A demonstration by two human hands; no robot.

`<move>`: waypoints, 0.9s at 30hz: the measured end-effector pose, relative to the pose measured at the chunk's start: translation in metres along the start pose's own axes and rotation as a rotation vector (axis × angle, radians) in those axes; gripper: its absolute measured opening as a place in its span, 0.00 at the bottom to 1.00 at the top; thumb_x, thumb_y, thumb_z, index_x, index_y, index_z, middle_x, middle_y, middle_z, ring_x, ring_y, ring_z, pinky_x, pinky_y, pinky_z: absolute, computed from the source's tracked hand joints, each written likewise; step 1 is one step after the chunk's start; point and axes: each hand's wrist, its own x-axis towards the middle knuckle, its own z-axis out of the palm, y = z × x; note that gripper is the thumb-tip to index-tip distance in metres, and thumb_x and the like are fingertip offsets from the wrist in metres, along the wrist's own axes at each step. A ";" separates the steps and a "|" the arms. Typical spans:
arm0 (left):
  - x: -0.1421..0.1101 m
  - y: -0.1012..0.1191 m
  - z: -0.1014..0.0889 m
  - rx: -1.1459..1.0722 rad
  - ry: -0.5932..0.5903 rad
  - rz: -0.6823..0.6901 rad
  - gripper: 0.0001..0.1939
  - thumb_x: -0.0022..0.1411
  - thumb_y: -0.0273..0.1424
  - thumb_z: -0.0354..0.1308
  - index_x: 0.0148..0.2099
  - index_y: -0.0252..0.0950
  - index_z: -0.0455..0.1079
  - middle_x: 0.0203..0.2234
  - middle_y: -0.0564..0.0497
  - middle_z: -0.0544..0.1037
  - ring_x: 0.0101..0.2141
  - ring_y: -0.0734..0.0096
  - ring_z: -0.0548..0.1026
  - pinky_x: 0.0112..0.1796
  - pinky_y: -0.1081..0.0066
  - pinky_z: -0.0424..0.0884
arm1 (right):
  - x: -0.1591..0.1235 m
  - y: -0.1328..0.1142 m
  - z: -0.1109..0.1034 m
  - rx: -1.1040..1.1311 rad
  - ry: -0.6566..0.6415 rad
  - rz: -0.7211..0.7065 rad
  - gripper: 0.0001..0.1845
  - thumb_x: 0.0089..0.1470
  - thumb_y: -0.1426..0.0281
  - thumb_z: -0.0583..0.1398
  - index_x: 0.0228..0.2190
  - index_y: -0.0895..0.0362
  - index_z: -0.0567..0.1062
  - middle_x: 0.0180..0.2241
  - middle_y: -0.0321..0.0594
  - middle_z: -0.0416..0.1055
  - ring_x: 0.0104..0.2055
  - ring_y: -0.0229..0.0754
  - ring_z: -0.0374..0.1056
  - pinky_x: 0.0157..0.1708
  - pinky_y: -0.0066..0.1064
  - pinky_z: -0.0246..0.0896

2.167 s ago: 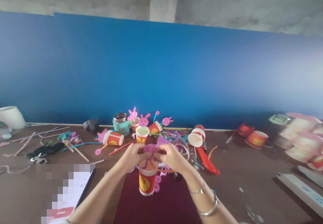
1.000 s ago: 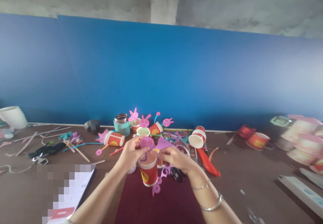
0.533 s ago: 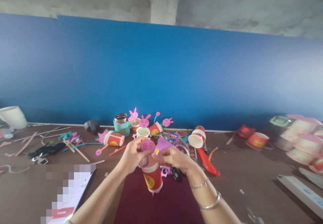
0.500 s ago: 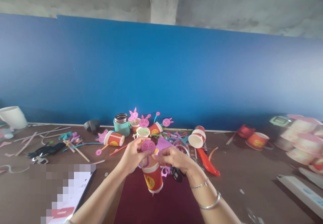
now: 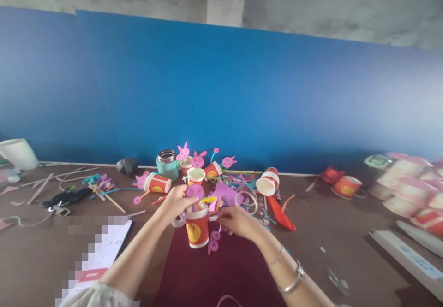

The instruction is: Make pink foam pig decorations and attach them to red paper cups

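Note:
My left hand [image 5: 178, 202] is closed on a round pink face cutout [image 5: 194, 191], just above the rim of a red paper cup [image 5: 197, 231]. The cup is upright over the dark red mat [image 5: 218, 274] and bears a yellow round emblem. Whether these fingers also grip its rim is hard to see. My right hand [image 5: 237, 221] is to the right of the cup, apart from it, its fingertips pinched together; what they hold, if anything, is hidden. Below them, small pink cutouts [image 5: 214, 241] lie on the mat by the cup.
Finished cups with pink animal faces [image 5: 197, 159] stand at the back beside a mint-green flask [image 5: 167, 165]. Purple paper scraps [image 5: 226, 192], a tape roll [image 5: 179, 221] and red scissors [image 5: 281, 215] lie around. A power strip [image 5: 408, 256] and stacked cups [image 5: 408, 187] are at right.
The cup has moved slightly left and up, and stands straighter. My right hand has drawn away from the face cutout, lower and more apart. Small pink cutouts on the mat now show.

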 end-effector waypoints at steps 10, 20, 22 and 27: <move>-0.003 -0.005 0.011 0.147 0.081 0.046 0.06 0.49 0.32 0.57 0.26 0.33 0.68 0.13 0.57 0.68 0.16 0.74 0.67 0.19 0.76 0.59 | -0.018 0.007 0.032 -0.395 0.211 -0.069 0.05 0.46 0.70 0.61 0.27 0.59 0.75 0.33 0.43 0.71 0.36 0.44 0.66 0.35 0.31 0.56; 0.008 -0.021 0.013 0.312 0.236 0.179 0.15 0.49 0.25 0.57 0.41 0.36 0.69 0.36 0.46 0.78 0.39 0.59 0.75 0.40 0.65 0.68 | -0.003 0.026 0.012 0.257 0.314 -0.014 0.07 0.40 0.68 0.63 0.20 0.58 0.71 0.17 0.33 0.68 0.20 0.35 0.62 0.21 0.26 0.52; 0.002 -0.017 0.015 0.350 0.280 0.211 0.14 0.51 0.25 0.56 0.43 0.36 0.69 0.40 0.44 0.77 0.44 0.56 0.73 0.46 0.59 0.65 | -0.001 0.028 0.005 0.402 0.374 0.001 0.10 0.39 0.65 0.64 0.20 0.58 0.71 0.16 0.33 0.67 0.18 0.35 0.60 0.19 0.26 0.51; -0.027 0.003 0.040 0.566 0.258 0.600 0.15 0.57 0.31 0.56 0.49 0.38 0.67 0.45 0.45 0.74 0.48 0.56 0.69 0.50 0.55 0.63 | -0.005 0.018 0.003 0.607 0.430 0.016 0.14 0.35 0.62 0.66 0.21 0.58 0.71 0.15 0.30 0.63 0.17 0.33 0.55 0.19 0.25 0.47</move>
